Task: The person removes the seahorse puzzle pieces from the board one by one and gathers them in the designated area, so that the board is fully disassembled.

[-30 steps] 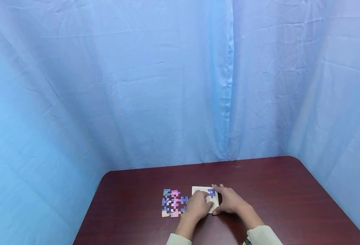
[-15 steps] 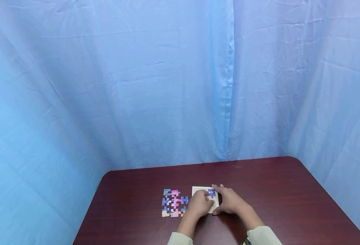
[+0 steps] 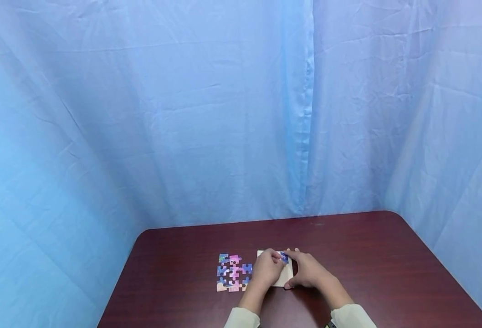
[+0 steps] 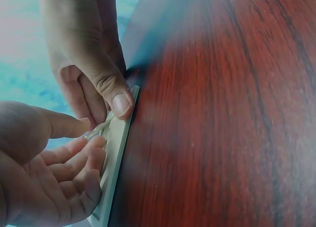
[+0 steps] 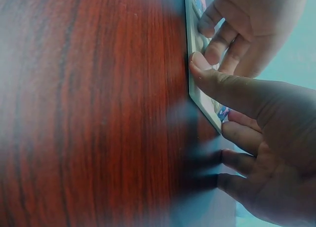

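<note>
A small pale puzzle tray [image 3: 284,279] lies on the table, with a blue-purple puzzle piece [image 3: 284,258] in its far right corner. My left hand [image 3: 267,269] reaches over the tray. Its thumb and forefinger pinch at that piece; the fingers cover part of it. My right hand [image 3: 310,269] grips the tray's right side, thumb at the near corner and forefinger at the far one. From the right wrist, the right thumb is seen pressing the tray rim [image 5: 190,44], and a bit of the coloured piece [image 5: 223,112] shows by the forefinger.
Several loose pink and blue puzzle pieces [image 3: 234,273] lie in rows left of the tray, close to my left wrist. The dark red wooden table [image 3: 368,259] has blue curtains [image 3: 208,114] behind it and on both sides.
My left hand has shifted slightly up and right across the tray, its thumb and forefinger now at the far right piece. The right hand stays on the tray's edge.
</note>
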The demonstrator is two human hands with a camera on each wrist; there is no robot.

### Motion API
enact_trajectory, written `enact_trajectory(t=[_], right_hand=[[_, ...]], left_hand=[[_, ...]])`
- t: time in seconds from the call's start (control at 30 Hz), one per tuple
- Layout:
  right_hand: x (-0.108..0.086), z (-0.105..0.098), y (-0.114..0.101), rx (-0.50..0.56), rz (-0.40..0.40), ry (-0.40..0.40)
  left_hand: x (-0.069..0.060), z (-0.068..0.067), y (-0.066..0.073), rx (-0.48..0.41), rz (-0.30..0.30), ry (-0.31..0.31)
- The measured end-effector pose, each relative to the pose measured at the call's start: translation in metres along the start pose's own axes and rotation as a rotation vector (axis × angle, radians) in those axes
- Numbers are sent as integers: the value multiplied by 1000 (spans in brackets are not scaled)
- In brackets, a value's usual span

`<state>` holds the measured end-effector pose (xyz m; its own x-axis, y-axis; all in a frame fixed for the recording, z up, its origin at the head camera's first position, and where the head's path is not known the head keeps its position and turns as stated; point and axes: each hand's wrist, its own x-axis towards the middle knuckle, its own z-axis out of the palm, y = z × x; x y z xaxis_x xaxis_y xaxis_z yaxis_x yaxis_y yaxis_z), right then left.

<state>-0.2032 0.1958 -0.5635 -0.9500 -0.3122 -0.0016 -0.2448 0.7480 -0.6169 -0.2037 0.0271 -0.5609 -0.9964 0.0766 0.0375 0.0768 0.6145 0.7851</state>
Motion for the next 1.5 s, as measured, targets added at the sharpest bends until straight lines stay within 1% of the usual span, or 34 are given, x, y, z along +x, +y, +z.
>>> enact_trajectory(t=[0.33,0.47,0.6,0.77,0.9,1.0,1.13,1.3,1.5], right_hand=[[-1,0,0,9,12,-5],[-1,-1,0,14,13,-4],[0,-2,0,8,15,-5],[0,-2,0,2,13,-4],[0,-2,1,8,16,-9],[0,-2,1,15,22,-14],[0,-1,0,12,30,-15],[0,-1,-2,13,37,-15],[0,-1,-3,23,50,-15]], left_hand=[[5,6,4,-5,-59,52],[6,6,4,11,-54,73],[5,5,4,18,-37,69],[4,4,3,11,-18,38],[3,3,1,2,-23,18],[3,3,-2,2,-23,28],[2,0,-6,4,-10,41],[1,-8,-9,3,11,64],[1,-16,-10,-3,-3,94]])
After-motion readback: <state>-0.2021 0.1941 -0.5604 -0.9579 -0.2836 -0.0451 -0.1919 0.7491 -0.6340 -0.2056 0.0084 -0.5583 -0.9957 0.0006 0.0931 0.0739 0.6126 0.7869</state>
